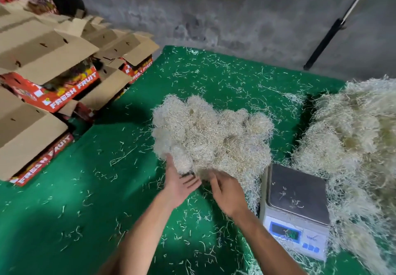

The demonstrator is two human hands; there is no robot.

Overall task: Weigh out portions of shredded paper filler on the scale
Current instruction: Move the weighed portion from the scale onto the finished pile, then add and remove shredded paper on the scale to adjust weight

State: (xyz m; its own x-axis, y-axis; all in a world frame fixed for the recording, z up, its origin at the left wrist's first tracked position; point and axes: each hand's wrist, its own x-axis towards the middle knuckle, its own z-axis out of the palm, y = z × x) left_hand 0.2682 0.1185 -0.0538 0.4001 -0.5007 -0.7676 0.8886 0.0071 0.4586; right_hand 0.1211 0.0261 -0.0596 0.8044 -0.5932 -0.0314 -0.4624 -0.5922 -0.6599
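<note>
Beside the scale (296, 208), whose pan holds only stray strands, both hands sit at the near edge of the clumped shredded paper filler (211, 134) on the green mat (85, 189). Left hand (179, 183) lies spread, palm up; right hand (228, 191) has relaxed fingers, gripping nothing. A portion seems just set down; next, gather more filler from the loose heap (353, 129) for weighing.

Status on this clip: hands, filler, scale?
Left hand open, right hand open, both at near edge of the portioned filler clumps. Scale pan bare but for stray shreds. Bulk filler pile at right. Nothing blocking.
</note>
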